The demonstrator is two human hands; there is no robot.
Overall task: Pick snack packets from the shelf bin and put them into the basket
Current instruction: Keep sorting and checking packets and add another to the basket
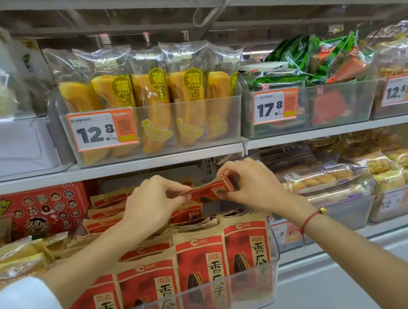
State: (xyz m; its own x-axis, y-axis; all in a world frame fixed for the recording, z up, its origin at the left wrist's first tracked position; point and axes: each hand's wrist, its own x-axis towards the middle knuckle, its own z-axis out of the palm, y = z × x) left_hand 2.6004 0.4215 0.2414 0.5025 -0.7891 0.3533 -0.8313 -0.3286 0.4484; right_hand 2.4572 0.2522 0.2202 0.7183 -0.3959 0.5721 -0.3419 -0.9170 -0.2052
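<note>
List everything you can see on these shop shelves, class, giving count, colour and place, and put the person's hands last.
held packet: one, red, between both hands above the bin
seed packets: many, red and tan, lower shelf bin
clear bin: one, see-through, lower shelf front
banana cakes: about five, yellow, upper shelf middle
green packets: several, green and red, upper right bin
price tags: three clear ones, orange and white, upper bins
red box: one, lower left
left hand: pinches held packet
right hand: pinches held packet

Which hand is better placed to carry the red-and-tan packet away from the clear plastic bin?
Hard to call: left hand and right hand each pinch one end of the red-and-tan packet above the clear plastic bin. No basket shows, so neither is clearly favoured.
</note>
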